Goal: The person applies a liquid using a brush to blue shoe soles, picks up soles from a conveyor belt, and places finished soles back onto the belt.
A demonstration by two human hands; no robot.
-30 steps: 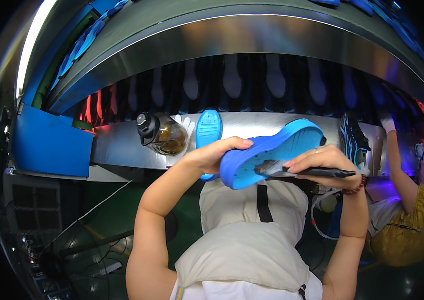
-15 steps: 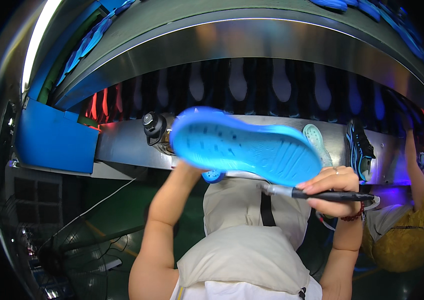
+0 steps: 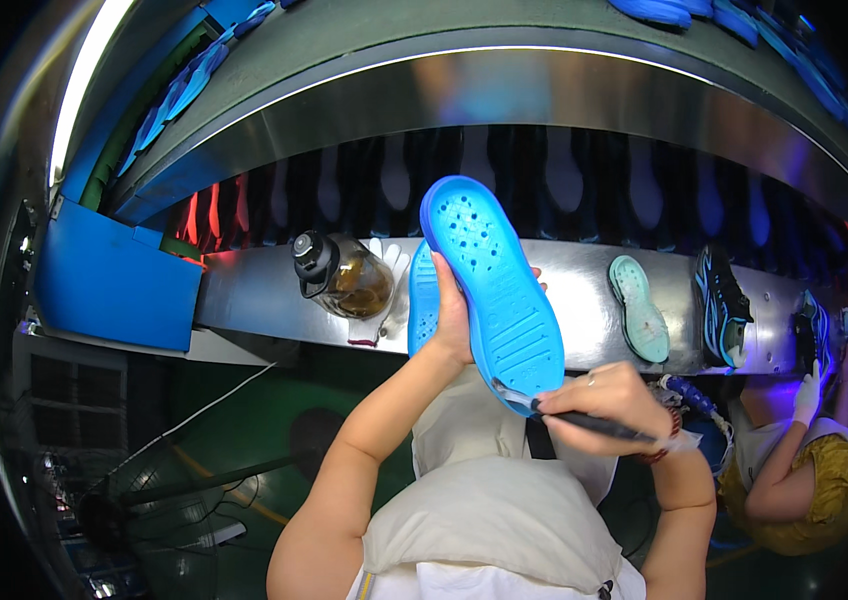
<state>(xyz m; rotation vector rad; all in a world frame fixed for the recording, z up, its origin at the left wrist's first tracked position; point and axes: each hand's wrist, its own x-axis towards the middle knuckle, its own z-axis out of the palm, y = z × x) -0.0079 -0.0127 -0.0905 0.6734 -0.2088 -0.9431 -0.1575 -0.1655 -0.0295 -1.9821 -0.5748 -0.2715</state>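
My left hand [image 3: 456, 315] is closed round the side of a bright blue shoe sole [image 3: 506, 290], thumb on its face and fingertips showing at the far edge. The sole is held up at a slant, its holed end away from me. In my right hand [image 3: 609, 405] is a slim black-handled brush [image 3: 589, 424], its greyish tip against the sole's near end. The tip is too blurred to make out bristles. A second blue sole [image 3: 423, 305] lies on the metal ledge, partly hidden by my left hand and the held sole.
On the steel ledge [image 3: 584, 275] stand a bottle of brown liquid [image 3: 359, 285] over a white glove [image 3: 364, 333], a pale green sole [image 3: 641, 310] and a black-and-blue shoe [image 3: 721, 305]. A co-worker [image 3: 794, 470] handles another shoe at the right. Dark sole shapes line the area beyond.
The blue sole has turned from lying crosswise to pointing away from me. The brush tip has come down onto its near end. At right, the co-worker's hands now hold a shoe.
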